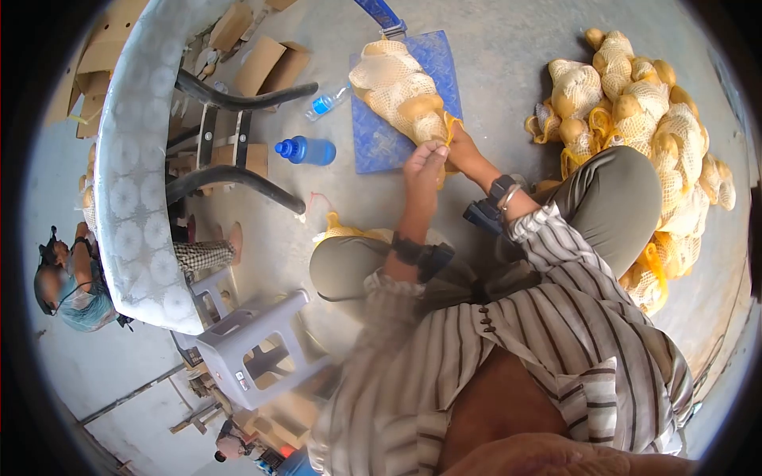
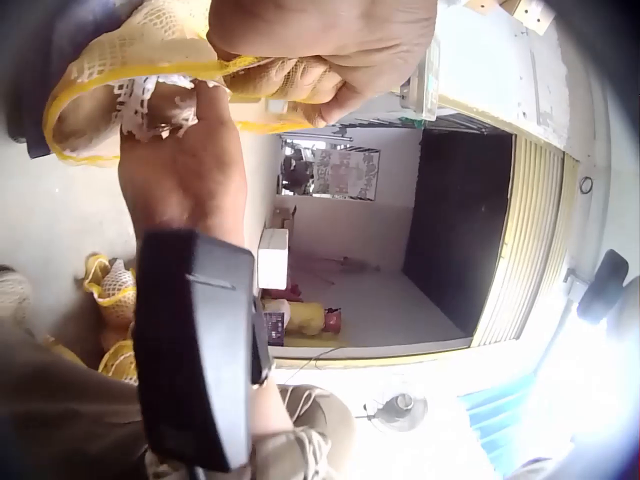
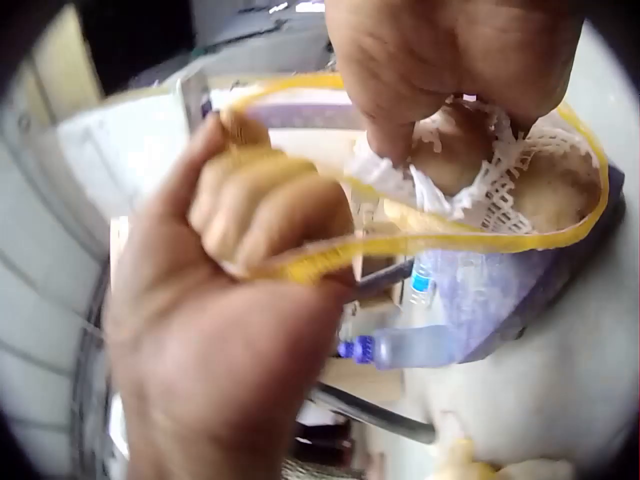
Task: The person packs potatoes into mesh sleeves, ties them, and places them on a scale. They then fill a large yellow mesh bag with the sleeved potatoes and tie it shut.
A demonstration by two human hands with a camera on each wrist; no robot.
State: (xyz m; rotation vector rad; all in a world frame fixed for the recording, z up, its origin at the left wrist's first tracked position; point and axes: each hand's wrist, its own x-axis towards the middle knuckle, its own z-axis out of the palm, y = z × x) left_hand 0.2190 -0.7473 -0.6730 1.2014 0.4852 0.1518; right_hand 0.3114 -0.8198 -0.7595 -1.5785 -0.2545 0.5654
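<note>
A net bag of tan, potato-like produce in white foam netting lies on a blue platform, its mouth towards me. My left hand, thumb and fingers curled, grips the yellow band around that mouth. This hand fills the top of the left wrist view. My right hand reaches into the opening. In the right wrist view, the thumb and fingertips of that hand pinch white foam netting around a tan piece. The right fingertips are partly hidden in the head view.
Filled net bags are piled at my right. A blue bottle and a clear bottle are left of the platform. Further left are black table legs, a grey stool, a covered table and another person.
</note>
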